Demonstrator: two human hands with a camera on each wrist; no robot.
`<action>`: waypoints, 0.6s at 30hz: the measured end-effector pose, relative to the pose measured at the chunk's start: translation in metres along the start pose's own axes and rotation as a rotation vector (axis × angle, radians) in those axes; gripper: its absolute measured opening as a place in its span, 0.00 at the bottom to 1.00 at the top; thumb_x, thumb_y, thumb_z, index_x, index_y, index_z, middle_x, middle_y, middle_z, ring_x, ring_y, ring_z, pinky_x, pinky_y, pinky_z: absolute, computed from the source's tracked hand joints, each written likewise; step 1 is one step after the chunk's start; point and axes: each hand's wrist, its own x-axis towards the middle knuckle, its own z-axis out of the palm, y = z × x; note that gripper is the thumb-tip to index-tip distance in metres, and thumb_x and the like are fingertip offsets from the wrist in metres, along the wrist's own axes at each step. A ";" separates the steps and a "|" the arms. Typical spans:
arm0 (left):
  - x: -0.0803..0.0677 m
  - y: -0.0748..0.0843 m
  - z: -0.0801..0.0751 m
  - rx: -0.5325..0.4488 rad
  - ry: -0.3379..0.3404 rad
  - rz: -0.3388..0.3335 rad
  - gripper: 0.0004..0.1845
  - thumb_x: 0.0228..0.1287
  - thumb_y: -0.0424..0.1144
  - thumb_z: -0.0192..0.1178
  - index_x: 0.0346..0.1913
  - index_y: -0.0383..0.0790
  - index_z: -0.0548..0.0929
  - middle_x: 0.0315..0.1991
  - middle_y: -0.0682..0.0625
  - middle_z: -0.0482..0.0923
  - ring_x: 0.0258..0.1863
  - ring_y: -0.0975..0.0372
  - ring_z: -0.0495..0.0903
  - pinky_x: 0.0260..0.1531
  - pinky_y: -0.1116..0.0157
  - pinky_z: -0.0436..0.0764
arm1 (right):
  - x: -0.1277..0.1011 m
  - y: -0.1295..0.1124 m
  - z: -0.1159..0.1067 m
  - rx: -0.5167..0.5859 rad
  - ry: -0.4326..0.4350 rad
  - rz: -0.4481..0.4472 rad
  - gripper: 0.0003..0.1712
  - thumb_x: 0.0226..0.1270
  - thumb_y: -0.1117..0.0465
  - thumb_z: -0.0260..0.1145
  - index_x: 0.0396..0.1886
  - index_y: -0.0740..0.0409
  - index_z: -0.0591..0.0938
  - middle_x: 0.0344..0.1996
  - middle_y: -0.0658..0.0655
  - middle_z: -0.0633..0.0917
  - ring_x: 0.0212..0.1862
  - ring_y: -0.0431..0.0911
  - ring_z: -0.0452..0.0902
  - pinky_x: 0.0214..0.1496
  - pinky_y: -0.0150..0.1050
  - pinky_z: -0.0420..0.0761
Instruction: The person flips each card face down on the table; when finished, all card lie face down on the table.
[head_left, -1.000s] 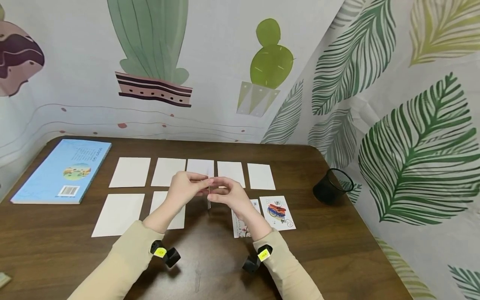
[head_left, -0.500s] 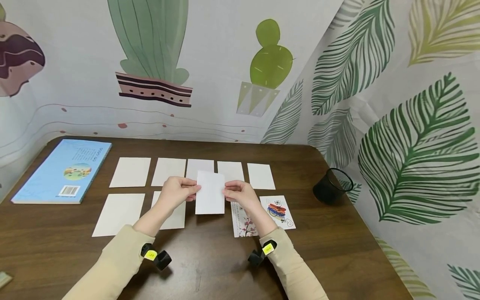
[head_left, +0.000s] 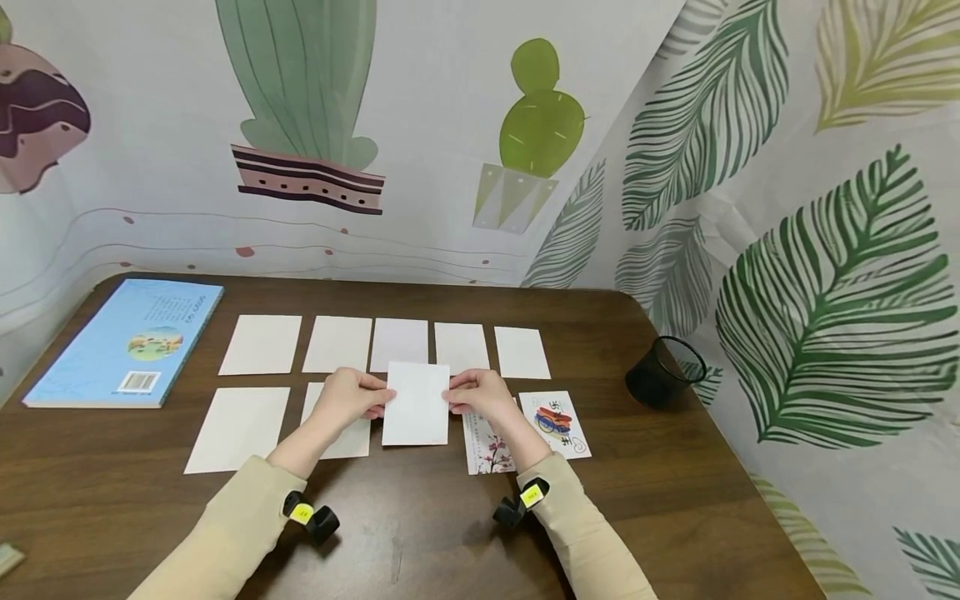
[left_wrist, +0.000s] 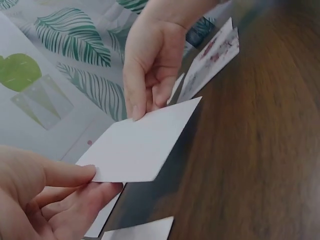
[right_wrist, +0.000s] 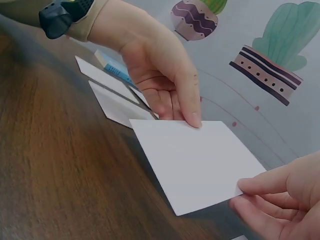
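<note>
two grips: our left hand [head_left: 347, 398] and right hand [head_left: 482, 392] pinch a blank card [head_left: 416, 403] between them, seemingly just above the worktop [head_left: 420, 525].

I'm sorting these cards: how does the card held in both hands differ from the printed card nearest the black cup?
The blank white card, pinched at its side edges by the left hand and right hand, shows a plain face; the colourful printed card shows a red and blue design. The held one is off the brown wooden table; the printed one lies flat, untouched. Both are upright rectangles of similar size.
</note>
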 end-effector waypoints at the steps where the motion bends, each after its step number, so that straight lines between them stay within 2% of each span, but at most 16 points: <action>1: 0.000 -0.001 0.000 0.017 0.002 -0.005 0.14 0.61 0.33 0.66 0.44 0.22 0.84 0.30 0.39 0.87 0.21 0.66 0.84 0.27 0.69 0.85 | 0.000 0.000 0.000 -0.020 0.003 0.005 0.14 0.61 0.68 0.70 0.44 0.73 0.82 0.30 0.59 0.86 0.26 0.39 0.81 0.37 0.34 0.86; 5: 0.001 -0.004 -0.001 0.104 0.003 -0.008 0.13 0.58 0.33 0.68 0.41 0.25 0.86 0.29 0.40 0.87 0.21 0.63 0.85 0.27 0.68 0.85 | 0.001 0.001 0.002 -0.095 0.008 0.007 0.14 0.60 0.67 0.72 0.43 0.72 0.84 0.33 0.63 0.88 0.27 0.40 0.84 0.37 0.35 0.87; 11: 0.001 -0.003 -0.001 0.233 0.030 -0.007 0.12 0.55 0.34 0.70 0.38 0.27 0.87 0.24 0.43 0.87 0.19 0.63 0.85 0.27 0.66 0.85 | 0.002 0.000 0.006 -0.129 0.014 0.037 0.12 0.57 0.67 0.73 0.39 0.70 0.85 0.32 0.63 0.88 0.27 0.41 0.84 0.36 0.34 0.86; 18: 0.000 -0.001 0.000 0.274 0.060 -0.026 0.12 0.53 0.34 0.72 0.37 0.28 0.87 0.24 0.44 0.87 0.18 0.65 0.84 0.27 0.67 0.83 | 0.002 -0.003 0.008 -0.133 0.018 0.064 0.11 0.55 0.68 0.74 0.36 0.71 0.85 0.30 0.62 0.88 0.26 0.40 0.84 0.34 0.34 0.86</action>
